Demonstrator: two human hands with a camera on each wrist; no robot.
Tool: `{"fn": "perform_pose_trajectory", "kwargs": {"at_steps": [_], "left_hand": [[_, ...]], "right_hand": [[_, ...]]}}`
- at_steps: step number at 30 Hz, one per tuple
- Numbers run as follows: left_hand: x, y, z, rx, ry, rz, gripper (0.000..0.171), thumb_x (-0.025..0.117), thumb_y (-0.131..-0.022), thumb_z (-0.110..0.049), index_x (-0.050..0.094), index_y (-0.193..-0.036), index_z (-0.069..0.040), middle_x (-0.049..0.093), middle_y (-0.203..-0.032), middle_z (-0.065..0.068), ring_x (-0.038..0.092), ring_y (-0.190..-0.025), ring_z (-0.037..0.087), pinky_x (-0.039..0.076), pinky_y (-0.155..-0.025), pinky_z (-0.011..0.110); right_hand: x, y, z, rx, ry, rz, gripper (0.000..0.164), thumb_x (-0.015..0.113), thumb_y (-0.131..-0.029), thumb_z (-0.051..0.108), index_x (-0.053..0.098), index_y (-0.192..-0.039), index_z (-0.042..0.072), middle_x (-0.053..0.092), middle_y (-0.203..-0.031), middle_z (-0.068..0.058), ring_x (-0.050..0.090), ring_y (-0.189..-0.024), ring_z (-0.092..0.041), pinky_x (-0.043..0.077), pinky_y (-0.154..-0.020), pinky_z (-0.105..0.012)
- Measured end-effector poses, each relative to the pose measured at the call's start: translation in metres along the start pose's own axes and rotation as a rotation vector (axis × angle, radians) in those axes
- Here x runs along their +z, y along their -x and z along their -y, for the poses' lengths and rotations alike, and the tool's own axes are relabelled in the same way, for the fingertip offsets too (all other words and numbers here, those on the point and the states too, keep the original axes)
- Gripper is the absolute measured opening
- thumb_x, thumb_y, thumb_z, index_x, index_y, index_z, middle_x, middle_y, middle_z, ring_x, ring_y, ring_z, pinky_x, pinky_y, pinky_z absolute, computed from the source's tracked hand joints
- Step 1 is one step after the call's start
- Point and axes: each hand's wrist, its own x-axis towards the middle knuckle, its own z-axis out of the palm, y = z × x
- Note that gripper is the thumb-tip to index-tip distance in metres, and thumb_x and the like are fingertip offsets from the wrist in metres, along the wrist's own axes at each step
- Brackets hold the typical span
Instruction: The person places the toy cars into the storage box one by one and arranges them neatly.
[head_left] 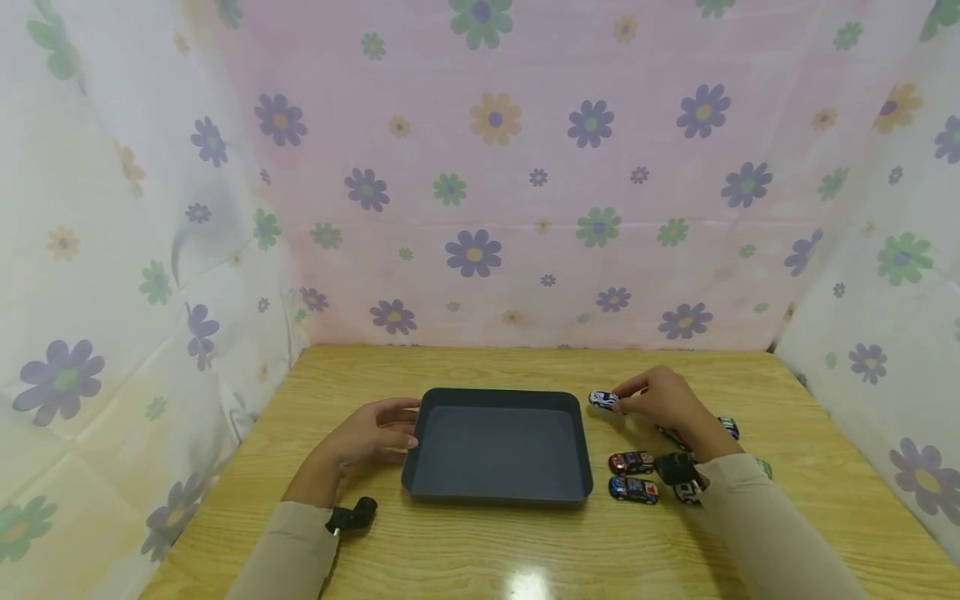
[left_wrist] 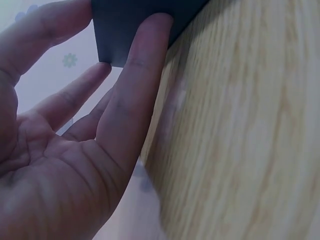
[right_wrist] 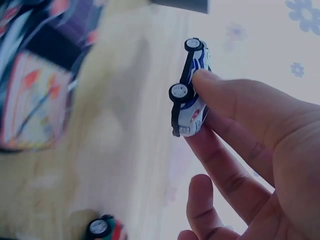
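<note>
Between thumb and fingers, my right hand (head_left: 663,404) pinches a white toy car (head_left: 603,400) with dark blue markings, just right of the tray's back right corner. In the right wrist view the car (right_wrist: 192,90) shows two black wheels, with the thumb on its side. A dark grey rectangular tray (head_left: 498,493) sits on the table in front of me with nothing in it. My left hand (head_left: 375,433) is at its left wall, fingers extended. In the left wrist view the thumb (left_wrist: 145,65) rests against the tray's outer side (left_wrist: 117,35).
Right of the tray are a red toy car (head_left: 632,462) and a blue toy car (head_left: 633,490). Several more cars lie partly hidden under the right wrist, one (head_left: 728,427) showing past it. Flowered cloth (head_left: 525,250) stands behind the wooden table (head_left: 465,550) and on both sides.
</note>
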Motion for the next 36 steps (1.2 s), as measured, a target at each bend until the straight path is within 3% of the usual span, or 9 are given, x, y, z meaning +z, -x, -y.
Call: {"fn": "perform_pose_trajectory", "kwargs": {"at_steps": [7,13,18,22,27,36], "left_hand": [[-0.001,0.0,0.001,0.002,-0.012,0.03,0.085,0.081,-0.089,-0.01,0.036,-0.161,-0.013,0.044,-0.157,0.026,0.064,-0.125,0.032,0.061,-0.093,0.049],[-0.002,-0.003,0.002,-0.004,0.017,0.041,0.088,0.08,-0.09,-0.008,0.033,-0.163,-0.018,0.043,-0.158,0.025,0.066,-0.122,0.03,0.061,-0.092,0.048],[-0.002,-0.003,0.001,-0.01,0.037,0.046,0.09,0.08,-0.09,-0.006,0.032,-0.164,-0.02,0.039,-0.161,0.024,0.065,-0.124,0.03,0.061,-0.092,0.048],[-0.002,-0.002,-0.001,-0.008,0.032,0.038,0.09,0.081,-0.089,-0.007,0.032,-0.164,-0.02,0.04,-0.161,0.024,0.064,-0.125,0.03,0.061,-0.092,0.049],[-0.002,-0.004,-0.003,-0.002,0.028,0.039,0.09,0.081,-0.088,-0.007,0.033,-0.163,-0.02,0.04,-0.16,0.024,0.063,-0.126,0.031,0.061,-0.092,0.049],[-0.001,-0.001,0.002,-0.014,0.029,0.028,0.089,0.082,-0.088,-0.009,0.035,-0.163,-0.021,0.041,-0.16,0.023,0.063,-0.126,0.029,0.061,-0.092,0.049]], "right_hand": [[-0.005,0.002,0.011,-0.058,-0.018,-0.014,0.029,0.08,-0.091,0.035,0.081,-0.114,0.017,0.073,-0.124,-0.014,0.068,-0.106,-0.032,0.058,-0.078,-0.043],[-0.01,0.001,0.02,-0.088,-0.046,-0.033,0.029,0.08,-0.091,0.038,0.082,-0.114,0.02,0.076,-0.116,-0.009,0.068,-0.103,-0.027,0.051,-0.076,-0.035],[-0.01,0.002,0.034,-0.103,-0.076,-0.043,0.029,0.08,-0.091,0.037,0.081,-0.115,0.02,0.074,-0.119,-0.01,0.067,-0.106,-0.029,0.055,-0.082,-0.043],[-0.005,-0.002,0.046,-0.12,-0.09,-0.046,0.028,0.08,-0.092,0.034,0.081,-0.115,0.019,0.074,-0.119,-0.01,0.068,-0.107,-0.029,0.057,-0.089,-0.051],[0.003,-0.008,0.06,-0.124,-0.125,-0.038,0.026,0.083,-0.089,0.031,0.082,-0.112,0.018,0.078,-0.109,-0.007,0.069,-0.1,-0.026,0.057,-0.086,-0.046],[0.029,-0.017,0.082,-0.135,-0.108,-0.009,0.02,0.082,-0.09,0.027,0.083,-0.108,0.019,0.073,-0.124,-0.009,0.069,-0.104,-0.029,0.059,-0.086,-0.047]]}}
